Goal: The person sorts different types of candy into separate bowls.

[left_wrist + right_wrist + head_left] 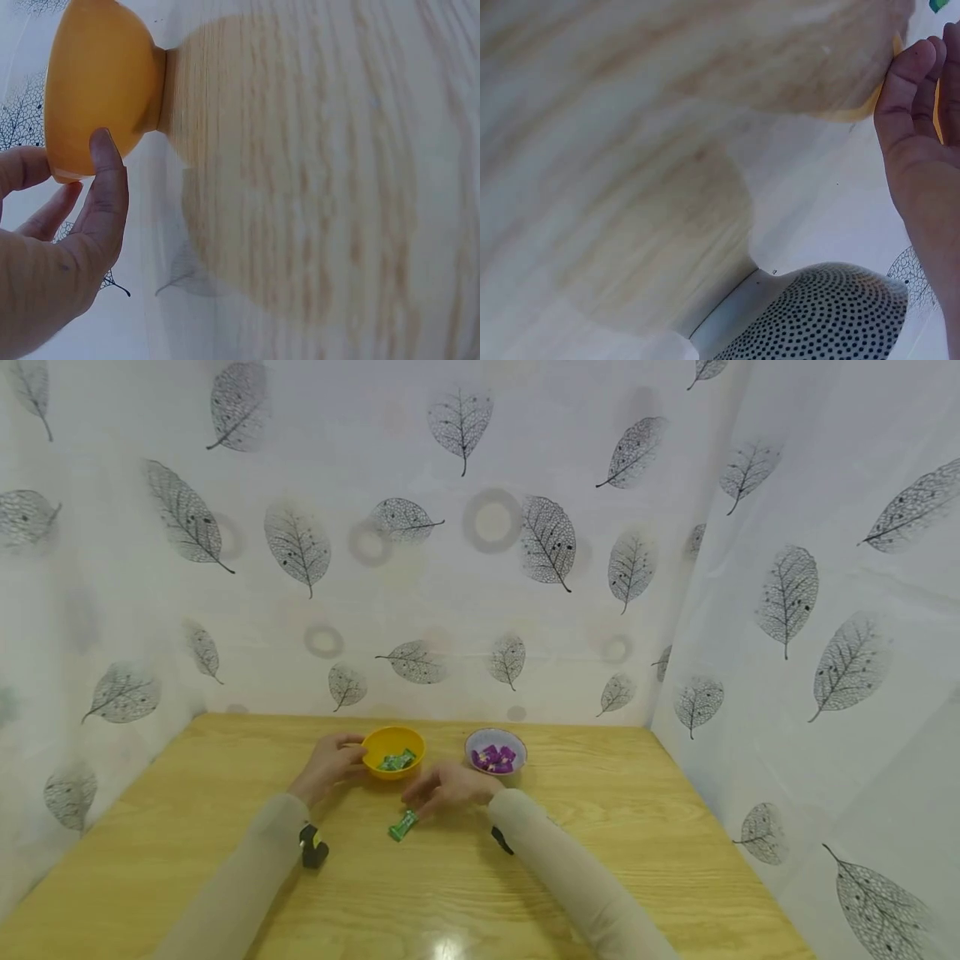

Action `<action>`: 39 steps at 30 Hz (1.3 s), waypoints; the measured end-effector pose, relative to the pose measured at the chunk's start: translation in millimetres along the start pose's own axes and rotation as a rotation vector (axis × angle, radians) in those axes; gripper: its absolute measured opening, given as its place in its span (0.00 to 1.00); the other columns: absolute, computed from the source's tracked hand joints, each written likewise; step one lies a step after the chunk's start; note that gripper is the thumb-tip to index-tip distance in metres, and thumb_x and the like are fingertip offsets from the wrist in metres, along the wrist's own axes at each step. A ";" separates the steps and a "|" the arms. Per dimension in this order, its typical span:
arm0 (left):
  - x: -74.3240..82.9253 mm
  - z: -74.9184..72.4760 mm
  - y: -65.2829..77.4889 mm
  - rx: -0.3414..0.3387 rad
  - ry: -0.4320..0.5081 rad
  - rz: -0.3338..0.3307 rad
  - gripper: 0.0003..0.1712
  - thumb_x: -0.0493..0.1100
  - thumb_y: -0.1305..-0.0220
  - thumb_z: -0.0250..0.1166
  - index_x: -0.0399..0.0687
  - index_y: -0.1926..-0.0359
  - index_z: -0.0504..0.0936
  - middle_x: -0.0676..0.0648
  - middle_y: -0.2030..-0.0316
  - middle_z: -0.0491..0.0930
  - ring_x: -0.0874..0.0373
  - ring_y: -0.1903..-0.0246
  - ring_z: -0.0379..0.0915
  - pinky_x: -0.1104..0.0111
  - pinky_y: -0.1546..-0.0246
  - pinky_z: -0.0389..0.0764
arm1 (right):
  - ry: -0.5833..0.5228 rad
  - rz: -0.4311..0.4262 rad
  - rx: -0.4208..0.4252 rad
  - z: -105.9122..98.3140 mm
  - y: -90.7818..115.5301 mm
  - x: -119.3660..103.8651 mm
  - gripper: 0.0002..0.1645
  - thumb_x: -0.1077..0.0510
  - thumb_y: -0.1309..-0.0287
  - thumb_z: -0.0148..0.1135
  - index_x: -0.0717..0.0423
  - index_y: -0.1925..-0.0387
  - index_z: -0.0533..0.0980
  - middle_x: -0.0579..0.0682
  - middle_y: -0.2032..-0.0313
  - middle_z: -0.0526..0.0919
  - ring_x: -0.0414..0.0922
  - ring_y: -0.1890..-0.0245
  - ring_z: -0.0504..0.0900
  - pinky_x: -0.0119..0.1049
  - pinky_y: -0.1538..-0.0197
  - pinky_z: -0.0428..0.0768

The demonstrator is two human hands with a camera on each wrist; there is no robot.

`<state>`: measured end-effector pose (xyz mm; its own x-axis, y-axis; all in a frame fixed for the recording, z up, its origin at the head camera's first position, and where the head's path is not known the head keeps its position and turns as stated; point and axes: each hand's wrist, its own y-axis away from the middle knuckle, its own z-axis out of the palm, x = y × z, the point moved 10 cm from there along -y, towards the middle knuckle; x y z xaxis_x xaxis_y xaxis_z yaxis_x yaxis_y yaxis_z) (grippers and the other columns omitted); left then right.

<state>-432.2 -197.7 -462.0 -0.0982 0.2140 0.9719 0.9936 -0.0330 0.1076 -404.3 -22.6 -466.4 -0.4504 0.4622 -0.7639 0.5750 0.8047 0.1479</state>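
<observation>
My left hand (330, 764) grips the near left side of a yellow bowl (97, 90); in the left wrist view its thumb and fingers meet at the rim. Several green-wrapped candies (397, 761) lie inside this bowl. Just in front of it, my right hand (450, 785) pinches one green-wrapped candy (402, 825) at its upper end. Only a corner of that candy (938, 4) shows in the right wrist view, beyond the fingertips, so the grip itself is hidden there.
Right of the yellow bowl stands a pale bowl (496, 732) with several purple-wrapped candies (493, 758). Its dotted outside (817, 311) shows low in the right wrist view. A leaf-patterned curtain (480, 610) closes off the back and sides of the wooden table (375, 902).
</observation>
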 end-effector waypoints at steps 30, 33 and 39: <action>-0.8 -2.3 1.5 0.001 0.001 0.020 0.26 0.36 0.29 0.54 0.26 0.34 0.64 0.25 0.37 0.66 0.46 0.51 0.80 0.57 0.49 0.83 | 0.229 -0.052 -0.057 17.2 -0.7 -7.6 0.18 0.52 0.50 0.75 0.45 0.54 0.84 0.34 0.57 0.83 0.31 0.57 0.75 0.23 0.50 0.74; 0.9 -2.4 1.4 -0.002 -0.005 0.026 0.26 0.36 0.29 0.54 0.26 0.34 0.64 0.24 0.38 0.66 0.47 0.52 0.81 0.59 0.50 0.84 | 0.235 -0.057 -0.048 17.0 -1.4 -8.7 0.18 0.52 0.50 0.76 0.46 0.55 0.84 0.34 0.59 0.83 0.31 0.59 0.76 0.22 0.52 0.75; 1.2 -2.1 -0.3 -0.001 -0.009 0.015 0.27 0.36 0.30 0.54 0.27 0.34 0.65 0.25 0.38 0.67 0.48 0.53 0.82 0.58 0.49 0.83 | 0.256 -0.067 -0.020 13.3 -2.1 -7.9 0.13 0.54 0.48 0.73 0.45 0.58 0.85 0.34 0.59 0.83 0.30 0.59 0.75 0.22 0.51 0.74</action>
<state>-432.8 -199.5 -460.5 -0.0831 0.2219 0.9715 0.9949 -0.0367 0.0935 -392.9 -32.9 -469.0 -0.6464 0.4851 -0.5889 0.5256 0.8426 0.1171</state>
